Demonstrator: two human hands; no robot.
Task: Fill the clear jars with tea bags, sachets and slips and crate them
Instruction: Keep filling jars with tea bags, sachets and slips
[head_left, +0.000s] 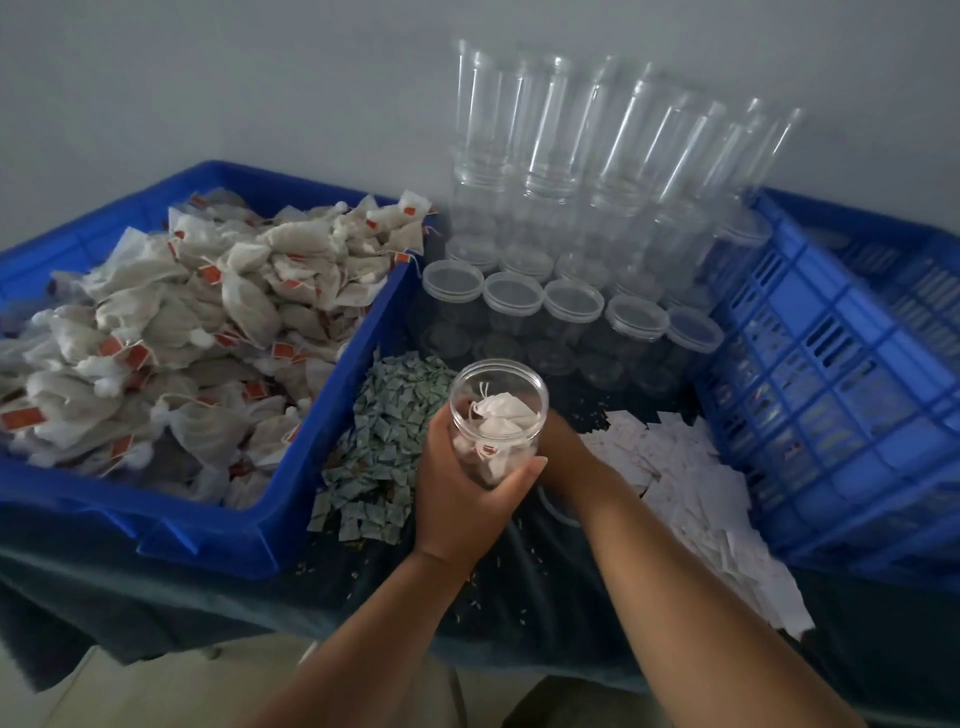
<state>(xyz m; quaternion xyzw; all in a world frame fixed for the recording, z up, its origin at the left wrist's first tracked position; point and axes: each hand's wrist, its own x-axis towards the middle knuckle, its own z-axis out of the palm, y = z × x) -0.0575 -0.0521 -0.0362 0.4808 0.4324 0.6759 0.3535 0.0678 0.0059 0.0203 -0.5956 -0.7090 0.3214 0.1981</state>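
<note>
Forearms (395, 623) closest on my feed. L hand (470, 499) wraps round the clear jar (538, 410), held over mid-table, mouth uncapped, tea bags (506, 415) inside. R hand (569, 449) sits behind the jar; I can't tell its fingers. Green sachets (384, 457) just left, white slips (691, 483) right, blue crate (831, 395) beyond.

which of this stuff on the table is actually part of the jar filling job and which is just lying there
Part of the job:
open jar, part-filled
tea bags in the blue bin
green sachets
white slips
lidded jars
stacked jars
blue crate

Just lying about:
dark cloth
loose specks on it
</note>
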